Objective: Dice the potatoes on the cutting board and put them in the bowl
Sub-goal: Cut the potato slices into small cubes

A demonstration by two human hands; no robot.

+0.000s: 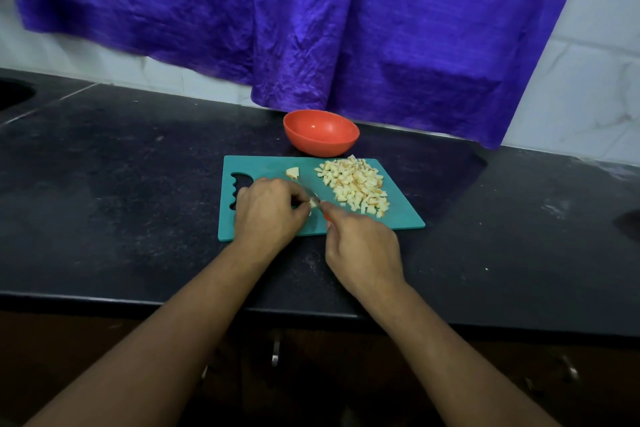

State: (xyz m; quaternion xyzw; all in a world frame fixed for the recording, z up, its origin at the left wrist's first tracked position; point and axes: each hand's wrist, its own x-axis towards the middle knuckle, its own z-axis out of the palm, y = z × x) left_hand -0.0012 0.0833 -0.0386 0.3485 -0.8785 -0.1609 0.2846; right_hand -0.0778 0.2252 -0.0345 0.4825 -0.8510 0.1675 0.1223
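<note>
On the cutting board (263, 166), the left hand (266, 210) curled its fingers round a potato piece (312, 205) to steady it, while the right hand (363, 248) gripped the knife (310, 196) for cutting

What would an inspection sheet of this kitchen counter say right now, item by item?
Surface: black counter with pale smears; teal cutting board lies on it.
Job's things: diced potato pile on the board's right half; uncut potato chunk near its far edge; orange bowl beyond the board, empty; knife.
Clutter: nothing seen.
Hands: left hand holds a small potato piece on the board; right hand grips the knife, blade at that piece.
Cables: nothing seen.
Surroundings: purple cloth hanging over a white tiled wall; dark recess at far left, perhaps a sink.
</note>
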